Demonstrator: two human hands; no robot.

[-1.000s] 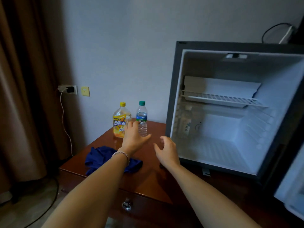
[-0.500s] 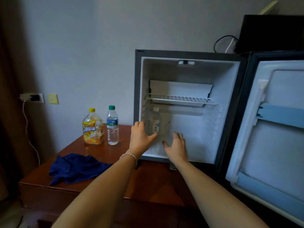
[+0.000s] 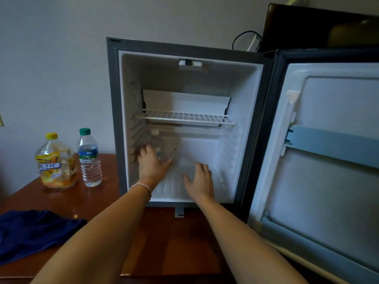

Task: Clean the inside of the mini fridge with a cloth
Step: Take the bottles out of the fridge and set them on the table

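Observation:
The mini fridge (image 3: 114, 119) stands on a wooden cabinet with its door (image 3: 332, 160) swung wide to the right. Its white interior has a wire shelf (image 3: 184, 117) halfway up. A clear bottle (image 3: 156, 143) stands at the back left under the shelf. My left hand (image 3: 151, 162) is inside the fridge with fingers spread, just in front of that bottle and holding nothing. My right hand (image 3: 200, 181) hovers over the fridge floor, fingers apart and empty. A dark blue cloth (image 3: 30, 232) lies crumpled on the cabinet top at the lower left, away from both hands.
A yellow-capped tea bottle (image 3: 56, 160) and a green-capped water bottle (image 3: 89, 158) stand on the wooden cabinet top (image 3: 98, 201) left of the fridge. A dark screen (image 3: 320, 27) and cables sit behind the fridge. The open door blocks the right side.
The view has turned right and closer to the fridge. Both hands have moved from in front of the cabinet into the fridge's lower compartment. The cloth and the two bottles have stayed put.

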